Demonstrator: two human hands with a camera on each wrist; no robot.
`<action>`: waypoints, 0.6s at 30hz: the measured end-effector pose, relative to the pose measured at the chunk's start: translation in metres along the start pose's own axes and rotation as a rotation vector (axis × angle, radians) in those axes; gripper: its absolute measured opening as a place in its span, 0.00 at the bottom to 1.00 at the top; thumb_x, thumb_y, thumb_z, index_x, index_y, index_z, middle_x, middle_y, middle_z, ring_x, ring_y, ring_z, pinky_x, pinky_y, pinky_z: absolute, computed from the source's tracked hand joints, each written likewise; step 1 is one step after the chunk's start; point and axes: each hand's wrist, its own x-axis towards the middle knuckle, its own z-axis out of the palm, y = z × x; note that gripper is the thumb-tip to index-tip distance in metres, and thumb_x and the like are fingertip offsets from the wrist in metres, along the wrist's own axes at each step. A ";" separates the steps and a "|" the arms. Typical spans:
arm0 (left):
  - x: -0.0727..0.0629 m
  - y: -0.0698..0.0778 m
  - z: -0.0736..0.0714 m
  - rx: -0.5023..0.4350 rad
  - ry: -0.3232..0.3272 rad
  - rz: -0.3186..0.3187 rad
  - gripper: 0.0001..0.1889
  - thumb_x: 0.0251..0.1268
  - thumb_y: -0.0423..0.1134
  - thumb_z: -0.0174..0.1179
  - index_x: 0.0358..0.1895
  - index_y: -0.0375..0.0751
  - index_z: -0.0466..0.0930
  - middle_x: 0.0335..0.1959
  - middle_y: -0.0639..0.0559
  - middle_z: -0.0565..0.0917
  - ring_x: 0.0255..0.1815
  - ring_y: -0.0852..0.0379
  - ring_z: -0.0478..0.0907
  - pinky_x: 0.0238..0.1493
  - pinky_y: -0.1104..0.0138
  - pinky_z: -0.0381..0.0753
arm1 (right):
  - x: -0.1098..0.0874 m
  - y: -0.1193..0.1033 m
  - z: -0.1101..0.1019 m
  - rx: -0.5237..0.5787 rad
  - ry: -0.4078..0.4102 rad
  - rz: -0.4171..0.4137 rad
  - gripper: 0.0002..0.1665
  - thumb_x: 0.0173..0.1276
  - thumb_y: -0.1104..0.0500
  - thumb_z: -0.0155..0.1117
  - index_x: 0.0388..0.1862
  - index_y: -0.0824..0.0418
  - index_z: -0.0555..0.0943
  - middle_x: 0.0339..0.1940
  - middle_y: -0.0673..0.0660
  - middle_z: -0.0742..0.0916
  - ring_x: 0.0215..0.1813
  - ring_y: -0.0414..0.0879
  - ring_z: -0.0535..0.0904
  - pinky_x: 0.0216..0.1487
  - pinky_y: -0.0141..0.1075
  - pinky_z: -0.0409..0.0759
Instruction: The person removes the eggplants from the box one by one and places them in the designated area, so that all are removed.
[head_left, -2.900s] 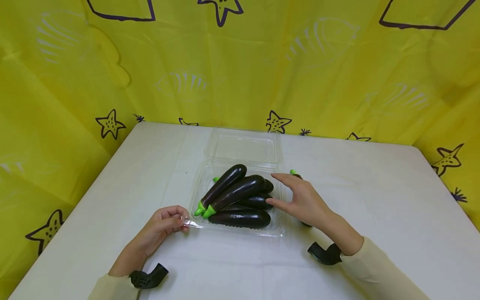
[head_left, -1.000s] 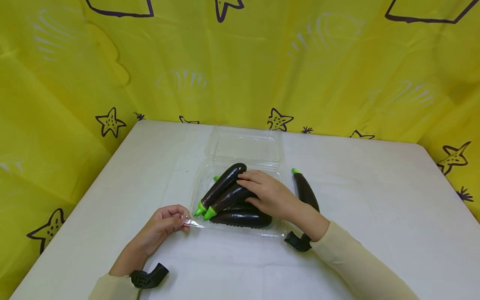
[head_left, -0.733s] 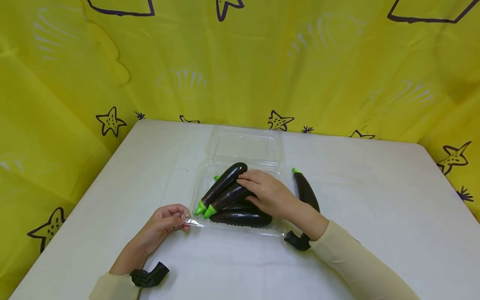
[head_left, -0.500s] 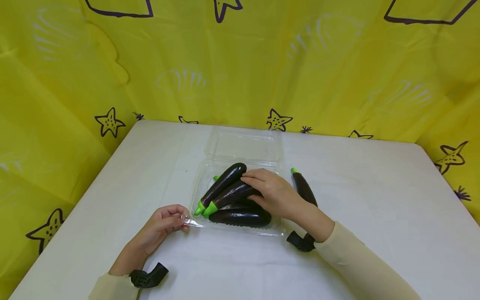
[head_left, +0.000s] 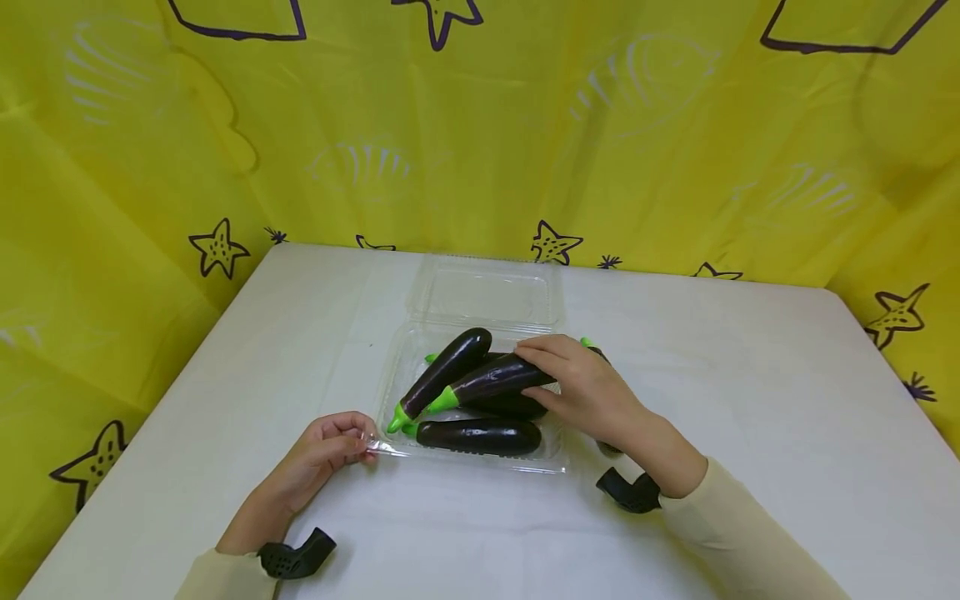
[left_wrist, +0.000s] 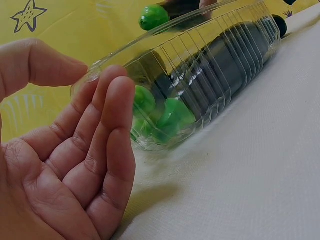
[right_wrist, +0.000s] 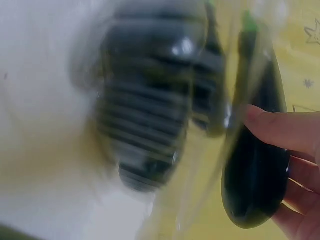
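Observation:
A clear plastic clamshell box (head_left: 551, 465) lies with its lid (head_left: 487, 296) folded back on the white table. Several dark eggplants with green stems lie in its base, among them one near the front (head_left: 480, 437) and one tilted at the left (head_left: 446, 375). My left hand (head_left: 333, 450) pinches the box's front left corner between thumb and fingers, as the left wrist view also shows. My right hand (head_left: 588, 387) grips an eggplant (head_left: 495, 379) by its thick end, raised over the others. In the right wrist view this eggplant (right_wrist: 255, 175) hangs between thumb and fingers.
Just right of the box, another eggplant (head_left: 609, 448) lies on the table, mostly behind my right hand. A yellow patterned curtain (head_left: 480, 125) stands along the back and sides of the white table (head_left: 750, 400).
My right hand reached into the box, took hold of an eggplant and has lifted it up and to the right, uncovering those beneath. My left hand stays at the corner.

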 end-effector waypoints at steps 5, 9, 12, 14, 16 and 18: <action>0.001 0.000 0.002 -0.002 0.004 -0.001 0.13 0.60 0.23 0.43 0.36 0.38 0.77 0.30 0.53 0.80 0.32 0.60 0.77 0.39 0.68 0.78 | -0.008 0.005 -0.006 -0.003 0.026 0.009 0.29 0.44 0.66 0.76 0.49 0.68 0.79 0.49 0.58 0.81 0.52 0.51 0.75 0.50 0.42 0.75; 0.001 0.000 0.002 -0.005 0.004 -0.003 0.12 0.60 0.24 0.43 0.37 0.38 0.77 0.30 0.54 0.80 0.33 0.60 0.77 0.40 0.68 0.78 | -0.014 0.008 -0.008 -0.021 0.037 0.019 0.30 0.43 0.66 0.76 0.48 0.69 0.79 0.48 0.59 0.81 0.51 0.52 0.75 0.49 0.43 0.75; 0.001 0.000 0.002 -0.007 0.001 -0.004 0.12 0.61 0.24 0.44 0.37 0.38 0.77 0.30 0.53 0.80 0.33 0.60 0.77 0.40 0.68 0.78 | -0.018 0.010 -0.010 -0.023 0.052 0.033 0.30 0.42 0.65 0.77 0.48 0.69 0.79 0.48 0.60 0.81 0.50 0.53 0.76 0.49 0.44 0.75; 0.001 0.000 0.001 -0.007 -0.001 -0.005 0.11 0.62 0.24 0.44 0.37 0.38 0.77 0.30 0.53 0.80 0.33 0.60 0.77 0.40 0.68 0.78 | -0.020 0.011 -0.011 -0.022 0.060 0.038 0.31 0.41 0.65 0.77 0.48 0.69 0.79 0.48 0.60 0.81 0.50 0.52 0.76 0.49 0.44 0.76; 0.000 0.000 0.001 -0.006 -0.002 -0.007 0.12 0.62 0.25 0.43 0.37 0.38 0.77 0.30 0.53 0.81 0.33 0.60 0.77 0.40 0.68 0.78 | -0.021 0.012 -0.012 -0.022 0.066 0.040 0.31 0.41 0.65 0.77 0.48 0.69 0.79 0.48 0.60 0.81 0.50 0.52 0.76 0.49 0.43 0.76; 0.000 0.000 0.000 -0.005 -0.001 -0.010 0.12 0.62 0.25 0.43 0.37 0.38 0.77 0.30 0.53 0.81 0.33 0.60 0.78 0.41 0.68 0.78 | -0.022 0.014 -0.013 -0.026 0.069 0.038 0.31 0.41 0.65 0.77 0.48 0.70 0.79 0.47 0.60 0.81 0.50 0.52 0.76 0.48 0.43 0.76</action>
